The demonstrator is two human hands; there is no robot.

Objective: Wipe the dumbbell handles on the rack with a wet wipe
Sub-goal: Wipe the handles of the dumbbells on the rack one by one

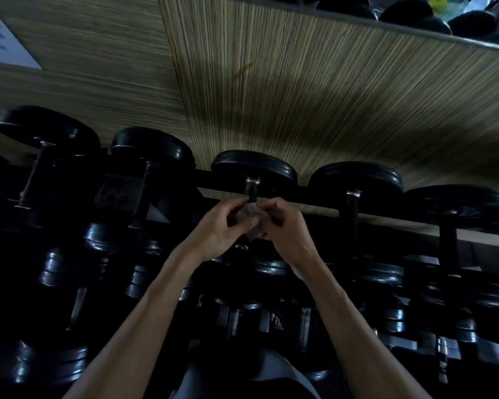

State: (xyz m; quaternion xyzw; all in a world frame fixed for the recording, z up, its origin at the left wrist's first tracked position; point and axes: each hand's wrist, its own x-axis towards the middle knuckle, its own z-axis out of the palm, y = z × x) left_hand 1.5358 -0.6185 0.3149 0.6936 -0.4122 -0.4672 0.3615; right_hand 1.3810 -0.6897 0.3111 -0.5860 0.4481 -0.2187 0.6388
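Head view shows both hands, left hand and right hand, close together pinching the wet wipe just below the middle dumbbell handle, which runs straight away from them on the rack.

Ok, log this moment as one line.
both hands pinch crumpled pale wet wipe | over middle black dumbbell's dark metal handle | contact with handle unclear
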